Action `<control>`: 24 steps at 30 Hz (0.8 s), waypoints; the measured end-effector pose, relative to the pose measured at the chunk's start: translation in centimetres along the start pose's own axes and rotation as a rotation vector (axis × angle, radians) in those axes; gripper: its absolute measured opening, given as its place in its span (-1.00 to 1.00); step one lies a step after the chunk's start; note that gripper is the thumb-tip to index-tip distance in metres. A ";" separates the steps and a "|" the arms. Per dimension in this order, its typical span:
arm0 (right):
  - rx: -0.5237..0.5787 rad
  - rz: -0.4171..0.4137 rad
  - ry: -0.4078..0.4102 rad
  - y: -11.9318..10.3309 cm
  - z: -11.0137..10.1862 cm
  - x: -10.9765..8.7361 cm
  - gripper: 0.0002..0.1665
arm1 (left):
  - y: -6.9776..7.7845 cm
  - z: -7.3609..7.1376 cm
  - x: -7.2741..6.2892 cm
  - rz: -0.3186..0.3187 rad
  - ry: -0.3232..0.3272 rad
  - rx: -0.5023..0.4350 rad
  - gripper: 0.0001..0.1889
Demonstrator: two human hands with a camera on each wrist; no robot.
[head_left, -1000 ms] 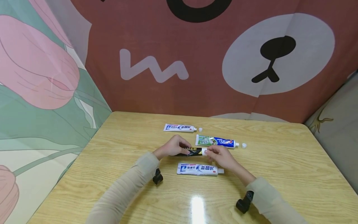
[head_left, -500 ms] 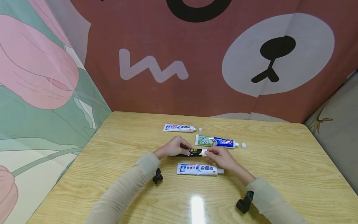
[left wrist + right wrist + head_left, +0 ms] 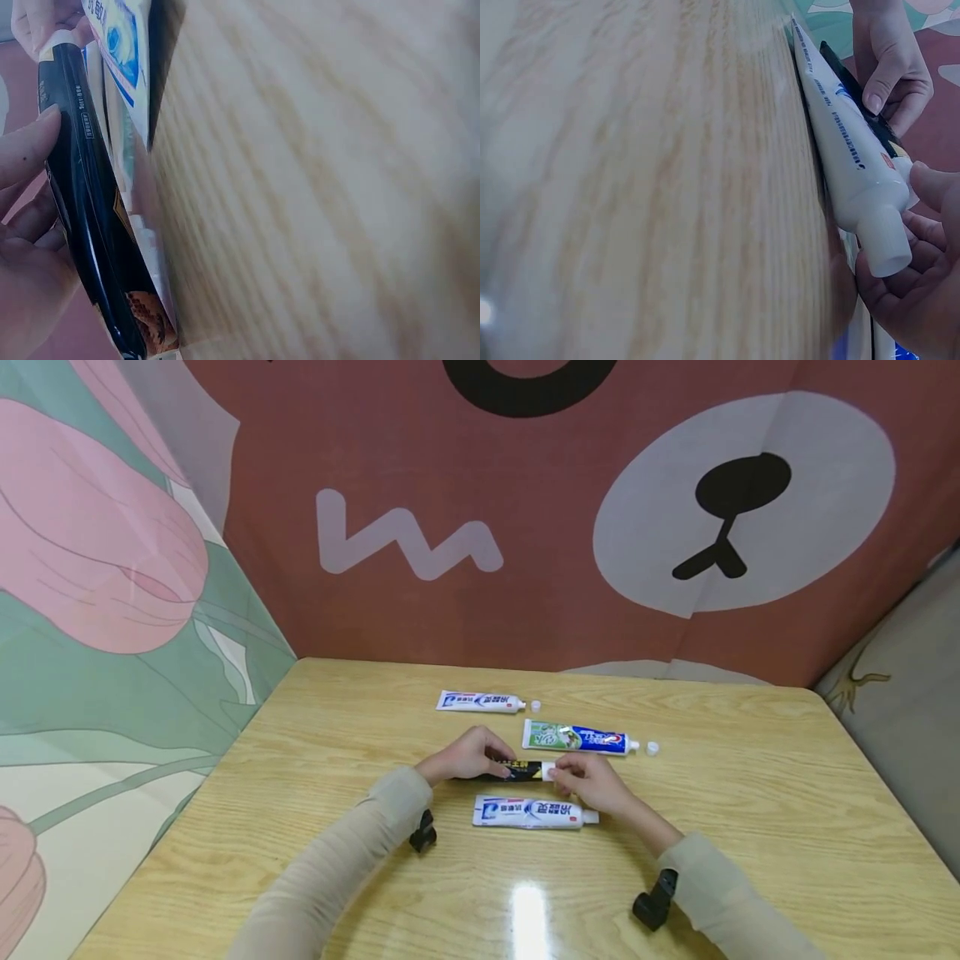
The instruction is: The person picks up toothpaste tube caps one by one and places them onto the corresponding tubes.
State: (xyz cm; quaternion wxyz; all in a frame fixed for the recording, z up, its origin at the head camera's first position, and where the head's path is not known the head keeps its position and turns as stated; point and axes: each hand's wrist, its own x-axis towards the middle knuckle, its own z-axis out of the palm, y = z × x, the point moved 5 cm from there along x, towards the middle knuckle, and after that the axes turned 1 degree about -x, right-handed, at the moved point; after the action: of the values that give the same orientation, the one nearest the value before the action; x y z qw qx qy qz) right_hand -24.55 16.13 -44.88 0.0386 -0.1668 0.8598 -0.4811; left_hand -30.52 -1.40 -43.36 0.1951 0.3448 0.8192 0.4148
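A black toothpaste tube with a white cap lies level between both hands, mid-table. My left hand grips its body, thumb on the near side, as the left wrist view shows along the dark tube. At the other end my right hand pinches the white cap between thumb and fingers. Just nearer, a white-and-blue toothpaste tube lies on the table with its cap on. In the right wrist view this white tube covers part of the black one.
Behind the hands lies a green-and-blue toothpaste tube, uncapped, its loose cap beside the nozzle. Farther back is another white tube, also uncapped, with a small cap by its nozzle. A printed cloth hangs behind the wooden table.
Both hands keep hold of the black toothpaste tube and its cap, and have shifted very slightly toward the near side. The other tubes stay where they were.
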 end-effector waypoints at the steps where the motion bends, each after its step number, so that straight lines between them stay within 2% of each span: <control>1: -0.006 0.002 0.001 0.0 0.0 0.0 -0.82 | 0.0 0.0 0.0 0.001 -0.001 0.001 -0.80; 8: -0.053 0.005 0.002 0.2 0.1 -0.1 -0.84 | 0.1 0.3 0.0 0.016 -0.009 0.039 -0.83; 14: -0.084 0.020 -0.001 0.2 0.2 -0.1 -0.82 | -0.2 0.4 0.0 0.011 -0.007 0.026 -0.84; 24: -0.158 0.024 -0.009 0.2 0.1 0.0 -0.80 | -0.4 0.5 0.0 -0.031 -0.007 0.002 -0.80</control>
State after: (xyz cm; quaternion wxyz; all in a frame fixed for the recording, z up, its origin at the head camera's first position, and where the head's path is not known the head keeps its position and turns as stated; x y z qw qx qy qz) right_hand -24.61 16.17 -45.10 0.0347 -0.1611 0.8969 -0.4104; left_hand -30.41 -1.28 -43.99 0.2041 0.3338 0.8242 0.4094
